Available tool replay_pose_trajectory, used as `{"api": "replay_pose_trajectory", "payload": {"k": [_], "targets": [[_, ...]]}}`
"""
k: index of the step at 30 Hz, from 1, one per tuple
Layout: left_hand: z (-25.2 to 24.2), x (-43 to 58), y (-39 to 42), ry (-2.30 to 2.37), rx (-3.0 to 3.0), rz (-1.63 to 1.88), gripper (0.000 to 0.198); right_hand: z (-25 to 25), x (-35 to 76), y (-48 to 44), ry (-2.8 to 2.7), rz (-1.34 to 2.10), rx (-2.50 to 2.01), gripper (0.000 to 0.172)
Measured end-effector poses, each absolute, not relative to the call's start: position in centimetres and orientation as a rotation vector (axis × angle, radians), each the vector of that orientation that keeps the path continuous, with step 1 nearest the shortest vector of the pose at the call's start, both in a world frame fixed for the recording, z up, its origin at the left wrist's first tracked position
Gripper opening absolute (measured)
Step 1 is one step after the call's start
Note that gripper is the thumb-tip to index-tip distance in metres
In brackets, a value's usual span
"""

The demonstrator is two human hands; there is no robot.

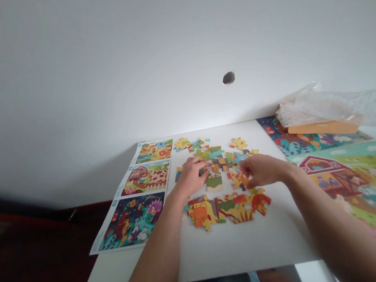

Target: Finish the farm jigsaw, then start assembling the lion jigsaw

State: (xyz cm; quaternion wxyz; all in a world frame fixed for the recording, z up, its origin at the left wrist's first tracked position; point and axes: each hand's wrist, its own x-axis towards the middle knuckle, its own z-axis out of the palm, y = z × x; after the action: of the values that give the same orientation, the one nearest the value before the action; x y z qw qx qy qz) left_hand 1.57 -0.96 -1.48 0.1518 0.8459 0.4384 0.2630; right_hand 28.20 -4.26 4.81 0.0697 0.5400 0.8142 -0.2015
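Note:
Colourful jigsaw puzzle pieces lie spread over the middle of the white table. My left hand [193,175] rests at the left of the pieces, fingers stretched out and thumb a little apart, close to a green and white piece [214,182]. On the right, my right hand [263,169] has its fingers curled in, with thumb and fingertips at an orange-spotted puzzle piece [242,178]. Some fingertips are hidden behind the hand. Nearer to me is a row of joined pieces [228,209] in yellow, orange and green. One yellow piece [238,143] lies apart at the back.
At the left, a sheet with three printed pictures [133,192] hangs slightly over the table edge. Large farm [352,187] and dark forest [273,132] pictures lie at the right. Clear plastic bags [330,103] sit on an orange box [323,127]. A white wall [167,63] with a hole stands behind.

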Motion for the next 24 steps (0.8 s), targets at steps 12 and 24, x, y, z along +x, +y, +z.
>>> {"api": "replay_pose_trajectory", "payload": {"k": [12,24], "targets": [[-1.9,1.5,-0.7,1.242,2.455,0.797,0.022,3.9,26.8,-4.3,2.453,-0.502,1.629,0.025],[0.5,3.1,-3.9,0.684,2.403,0.672,0.011,4.8,28.2,-4.5,2.317,-0.526,1.637,0.027]]}}
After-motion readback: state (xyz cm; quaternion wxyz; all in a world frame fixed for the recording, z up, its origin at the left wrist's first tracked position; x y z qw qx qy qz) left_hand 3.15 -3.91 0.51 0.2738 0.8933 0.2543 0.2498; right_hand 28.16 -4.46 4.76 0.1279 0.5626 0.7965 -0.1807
